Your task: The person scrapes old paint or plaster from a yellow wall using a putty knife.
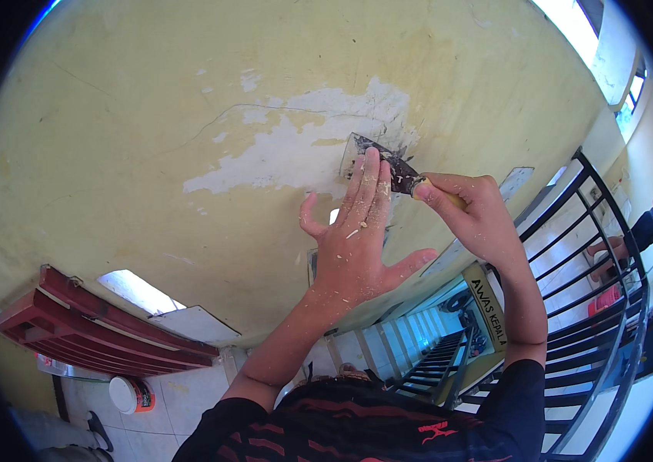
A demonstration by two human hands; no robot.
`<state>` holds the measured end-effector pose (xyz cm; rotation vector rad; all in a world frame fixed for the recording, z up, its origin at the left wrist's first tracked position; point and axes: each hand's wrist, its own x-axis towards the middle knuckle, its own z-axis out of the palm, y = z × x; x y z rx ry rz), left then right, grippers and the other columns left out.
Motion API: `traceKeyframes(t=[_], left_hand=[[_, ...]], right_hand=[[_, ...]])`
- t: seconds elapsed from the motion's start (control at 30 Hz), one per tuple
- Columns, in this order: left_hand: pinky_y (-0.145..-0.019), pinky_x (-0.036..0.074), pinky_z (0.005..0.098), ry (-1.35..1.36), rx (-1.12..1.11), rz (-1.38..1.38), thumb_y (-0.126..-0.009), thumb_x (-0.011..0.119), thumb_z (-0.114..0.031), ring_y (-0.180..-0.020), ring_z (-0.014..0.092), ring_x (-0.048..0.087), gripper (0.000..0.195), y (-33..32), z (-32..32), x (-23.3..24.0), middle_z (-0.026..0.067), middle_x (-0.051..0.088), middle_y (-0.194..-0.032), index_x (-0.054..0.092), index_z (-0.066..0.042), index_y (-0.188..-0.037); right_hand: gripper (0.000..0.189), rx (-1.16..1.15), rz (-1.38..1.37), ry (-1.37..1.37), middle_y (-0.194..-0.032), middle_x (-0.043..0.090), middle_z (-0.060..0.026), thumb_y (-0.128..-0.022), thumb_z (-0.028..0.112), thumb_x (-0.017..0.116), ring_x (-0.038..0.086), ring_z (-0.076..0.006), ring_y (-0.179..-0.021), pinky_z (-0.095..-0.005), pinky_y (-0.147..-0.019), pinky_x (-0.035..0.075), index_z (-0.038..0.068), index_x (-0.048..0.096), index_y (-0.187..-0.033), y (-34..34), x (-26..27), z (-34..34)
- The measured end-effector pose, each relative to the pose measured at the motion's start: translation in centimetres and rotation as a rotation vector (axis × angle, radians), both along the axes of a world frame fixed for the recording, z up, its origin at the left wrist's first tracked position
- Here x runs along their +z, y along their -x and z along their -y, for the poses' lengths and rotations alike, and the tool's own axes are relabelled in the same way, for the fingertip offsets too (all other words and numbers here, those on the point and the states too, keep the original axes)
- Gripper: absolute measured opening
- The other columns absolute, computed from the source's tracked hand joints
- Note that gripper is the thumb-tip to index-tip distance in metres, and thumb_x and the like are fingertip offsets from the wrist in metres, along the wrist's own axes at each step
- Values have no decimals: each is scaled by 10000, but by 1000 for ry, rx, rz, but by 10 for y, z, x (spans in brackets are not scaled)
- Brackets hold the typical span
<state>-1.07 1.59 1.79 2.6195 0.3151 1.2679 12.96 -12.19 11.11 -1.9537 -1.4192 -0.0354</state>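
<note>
In front of me stands a yellow painted wall [130,133] with a bare whitish patch [280,150] where paint is gone; a thin crack crosses it. My right hand [470,213] grips the yellow handle of a paint scraper [398,173], its wide blade lying against the patch's right part. Three fingers of my left hand [355,242] rest on the dark, flake-speckled blade, while the thumb and little finger spread apart. Paint flakes cling to the back of that hand. Part of the blade is hidden under the fingers.
A stairwell with steps [390,346] drops below me, beside a black metal railing [586,335] on the right. A beam [485,306] bearing writing spans it. At lower left are a red slatted bench [113,335] and a lidded bucket [132,395]. Another person [646,225] is at far right.
</note>
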Motion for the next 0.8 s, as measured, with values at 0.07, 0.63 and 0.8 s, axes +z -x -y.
traceKeyframes(t=[0.07, 0.63, 0.8], left_hand=[[-1154, 69, 653, 5, -19, 26, -848, 684, -721, -1545, 274, 401, 1128, 0, -1, -2, 194, 283, -1731, 320, -8, -1643], [-1143, 83, 668, -54, 33, -48, -836, 646, -788, -1581, 269, 333, 1181, 16, -8, -2, 194, 295, -1725, 304, 1, -1646], [-1132, 101, 679, -40, -59, -39, -865, 621, -789, -1601, 253, 295, 1162, -6, 5, -7, 168, 283, -1735, 283, -4, -1653]], right_hand=[[324, -32, 20, 30, -661, 547, -133, -1015, 240, 709, 437, -109, -621, -317, -564, 405, -66, 732, -1121, 0, 1, 1], [330, 46, -100, -11, -661, 509, -120, -1036, 244, 677, 428, -112, -642, -317, -583, 407, -83, 712, -1069, 14, -7, 0], [312, -70, -47, -33, -639, 446, -51, -1040, 225, 671, 400, -82, -635, -304, -569, 373, -81, 716, -1084, 3, -16, 16]])
